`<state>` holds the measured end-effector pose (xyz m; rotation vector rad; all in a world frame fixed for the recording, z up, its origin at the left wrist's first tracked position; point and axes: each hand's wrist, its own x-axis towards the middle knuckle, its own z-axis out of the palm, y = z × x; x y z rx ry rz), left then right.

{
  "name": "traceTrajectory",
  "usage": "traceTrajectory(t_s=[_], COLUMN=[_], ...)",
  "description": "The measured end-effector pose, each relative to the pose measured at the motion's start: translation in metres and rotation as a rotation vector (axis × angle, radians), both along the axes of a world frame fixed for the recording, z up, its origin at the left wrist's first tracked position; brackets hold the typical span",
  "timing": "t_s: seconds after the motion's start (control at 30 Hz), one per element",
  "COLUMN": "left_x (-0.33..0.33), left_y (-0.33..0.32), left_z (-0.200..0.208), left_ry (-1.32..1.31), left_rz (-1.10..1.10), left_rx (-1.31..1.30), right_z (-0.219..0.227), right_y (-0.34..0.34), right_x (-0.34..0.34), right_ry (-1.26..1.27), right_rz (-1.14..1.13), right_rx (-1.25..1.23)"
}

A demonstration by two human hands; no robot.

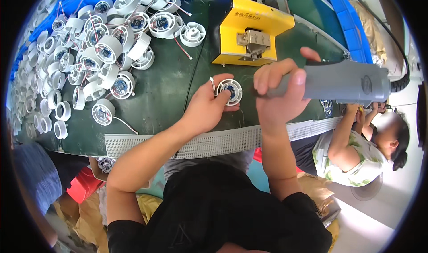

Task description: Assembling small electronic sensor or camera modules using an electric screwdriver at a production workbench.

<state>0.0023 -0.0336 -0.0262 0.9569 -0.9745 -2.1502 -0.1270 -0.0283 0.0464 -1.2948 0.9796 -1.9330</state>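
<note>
Between the thumb and fingers of my left hand (203, 105) is a round white plastic housing (237, 92) with a small blue circuit board inside. My thumb lies over part of the board, and a short wire with a white plug sticks up beside my fingers. My right hand (281, 95) is wrapped round the front of a grey corded electric screwdriver (345, 81). It lies nearly level, to the right of the housing and apart from it. Its tip is hidden by my fingers.
A yellow screw feeder (249, 23) stands beyond my hands. Many similar white housings (107, 50) are heaped at the left. A perforated white strip (214, 144) runs along the near edge of the green table (174, 92). Blue bins (352, 26) and another person (356, 150) are at the right.
</note>
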Motion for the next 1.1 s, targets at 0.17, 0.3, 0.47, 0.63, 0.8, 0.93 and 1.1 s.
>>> traceTrajectory(t_s=[0.17,0.3,0.47,0.63,0.8,0.93,1.1], left_x=[-0.002,-0.003,-0.002,-0.003,-0.002,-0.002,-0.007], left_y=[0.001,0.002,0.003,0.004,0.003,0.004,0.005], left_z=[-0.002,-0.003,-0.001,-0.001,-0.003,0.0,-0.006], left_ry=[0.025,0.035,0.022,0.018,-0.013,-0.014,-0.139], left_rz=[0.083,0.083,0.077,0.086,0.069,0.073,0.103], left_rx=[-0.005,-0.02,-0.011,-0.01,-0.018,-0.033,-0.198], right_z=[-0.015,-0.016,-0.02,-0.021,-0.022,-0.028,-0.036], right_y=[0.01,0.013,0.013,0.014,0.013,0.012,0.017], right_x=[0.007,0.007,0.008,0.012,0.014,0.007,0.004], right_ry=[0.033,0.028,0.048,-0.051,-0.157,0.036,-0.005], right_rz=[0.046,0.061,0.039,0.048,0.054,0.116,0.245], right_rx=[0.019,0.013,0.008,-0.022,-0.055,0.004,0.029])
